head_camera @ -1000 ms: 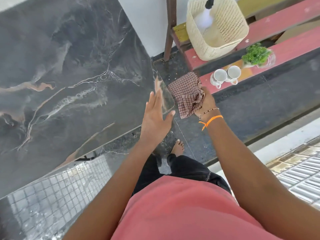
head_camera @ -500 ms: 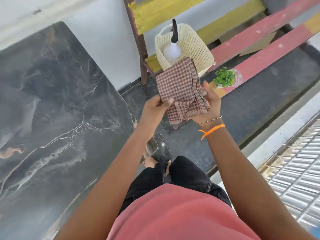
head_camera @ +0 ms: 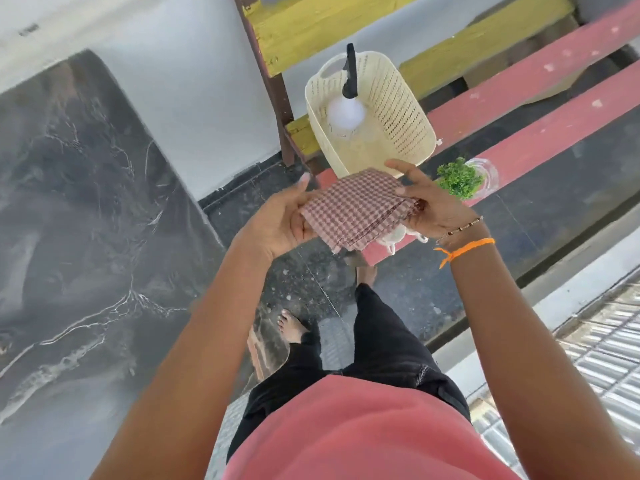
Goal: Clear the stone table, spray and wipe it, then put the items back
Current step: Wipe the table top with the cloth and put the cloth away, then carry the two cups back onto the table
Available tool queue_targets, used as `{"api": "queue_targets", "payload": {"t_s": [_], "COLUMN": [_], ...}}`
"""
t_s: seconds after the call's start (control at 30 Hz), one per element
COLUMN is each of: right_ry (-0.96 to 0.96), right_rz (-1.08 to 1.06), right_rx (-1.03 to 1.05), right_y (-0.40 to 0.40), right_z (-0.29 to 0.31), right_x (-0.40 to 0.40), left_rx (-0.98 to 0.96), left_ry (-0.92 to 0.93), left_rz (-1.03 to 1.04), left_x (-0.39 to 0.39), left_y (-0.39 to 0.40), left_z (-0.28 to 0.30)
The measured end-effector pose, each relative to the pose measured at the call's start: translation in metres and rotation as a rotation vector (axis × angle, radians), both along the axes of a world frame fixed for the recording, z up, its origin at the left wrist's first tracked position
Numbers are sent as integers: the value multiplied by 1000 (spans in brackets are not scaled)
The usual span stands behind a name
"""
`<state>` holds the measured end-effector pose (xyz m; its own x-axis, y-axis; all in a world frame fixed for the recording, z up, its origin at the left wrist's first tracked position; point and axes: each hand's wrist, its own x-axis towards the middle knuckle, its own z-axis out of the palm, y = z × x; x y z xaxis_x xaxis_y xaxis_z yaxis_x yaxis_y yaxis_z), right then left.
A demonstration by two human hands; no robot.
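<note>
Checked cloth [head_camera: 353, 207]: folded flat, pinched at both ends by left hand [head_camera: 282, 221] and right hand [head_camera: 434, 206]
Advice: folds to be kept squared before it is laid in the basket [head_camera: 401, 109]

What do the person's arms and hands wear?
Both forearms are bare, no sleeves in view. The right wrist carries an orange thread band, knotted with loose ends, and a thin bead bracelet above it. The left hand and wrist wear nothing.

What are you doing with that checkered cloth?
A person holds a folded checkered cloth flat between both hands, the left hand at one edge and the right hand at the other. Just beyond it, a spray bottle stands in a cream basket on a red bench, beside a small green plant. The dark stone table lies bare on the left.
</note>
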<state>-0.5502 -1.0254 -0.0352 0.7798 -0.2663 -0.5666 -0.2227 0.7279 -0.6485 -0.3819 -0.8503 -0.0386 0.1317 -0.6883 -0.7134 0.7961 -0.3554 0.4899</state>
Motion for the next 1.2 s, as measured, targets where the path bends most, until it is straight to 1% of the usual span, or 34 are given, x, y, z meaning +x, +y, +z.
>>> {"api": "queue_targets", "payload": {"t_s": [0.03,0.07,0.1,0.17,0.2,0.27,0.37,0.43,0.53,0.6,0.67,0.73,0.83,0.93,1.07,1.17,1.2], "right_ry": [-55,-82,-81,-44,-23,27,93,156,302,352,359,381,448,486,504,523,539], "right_rz": [-53,-87,-104,-128,-139,-141,-80,-1,167,237,306,406,510,526,566,673,678], "right_rx": [51,64,61,66,68,37,-40,-156,-471,-659,-772,-841,-877,-867,-857,-849,-856], "right_y": [-11,-18,-31,-56,-69,-96,-131,-146,-163,-169,-169,-167,-164,-163,-167,-170,-172], "right_z": [-2,-4,-8,-15,-19,-28,-47,-61,-81,-90,-98,-110,-128,-141,-153,-156,-155], "right_x": [2,4,8,16,19,25,35,41,55,67,78,85,91,93,97,100,100], "left_rx": [0,29,73,133,124,76,132,230,365,438,498,561,654,699,669,626,607], "left_ry": [87,130,139,43,-22,-127,-260,-307,-332,-360,-392,-444,-500,-531,-558,-548,-537], "left_rz": [97,146,131,27,5,-4,2,-10,-41,-70,-58,-59,-112,-166,-234,-206,-184], "left_x": [-1,-3,-6,-13,-14,-8,4,10,16,17,15,12,5,4,4,1,-1], "left_y": [-10,-17,-31,-61,-77,-107,-147,-168,-194,-206,-215,-219,-222,-225,-233,-237,-236], "left_z": [-6,-12,-17,-20,-20,-20,-21,-27,-47,-65,-82,-99,-122,-137,-143,-135,-130]}}
